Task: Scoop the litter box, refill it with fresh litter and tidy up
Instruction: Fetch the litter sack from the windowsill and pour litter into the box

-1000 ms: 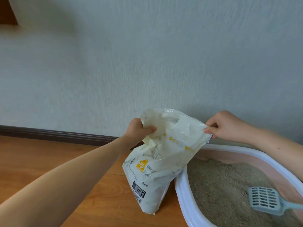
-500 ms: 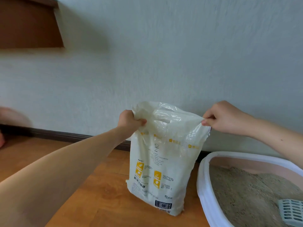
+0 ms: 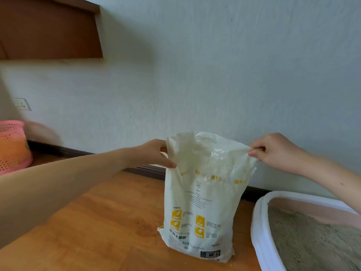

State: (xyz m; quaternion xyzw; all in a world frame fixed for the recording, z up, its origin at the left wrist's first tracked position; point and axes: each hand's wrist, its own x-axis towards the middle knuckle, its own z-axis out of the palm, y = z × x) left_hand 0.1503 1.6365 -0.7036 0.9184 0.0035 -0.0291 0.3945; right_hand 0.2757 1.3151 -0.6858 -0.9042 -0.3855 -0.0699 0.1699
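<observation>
Both hands, left hand (image 3: pixel 156 153) and right hand (image 3: pixel 273 151), are pinching the top corners of the upright white plastic litter bag (image 3: pixel 201 202), lower centre; yellow icons showing, print unreadable.

Probably home: wood floor (image 3: pixel 109 222), litter box (image 3: pixel 259 231), wall socket (image 3: pixel 21 104).

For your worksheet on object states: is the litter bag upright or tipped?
Upright: the litter bag stands on the floor, top held at both corners.

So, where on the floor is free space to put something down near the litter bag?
Bare floor lies left of the litter bag, toward the pink basket. It is crowded between bag and litter box. The left hand and right hand hold the bag's top.
</observation>
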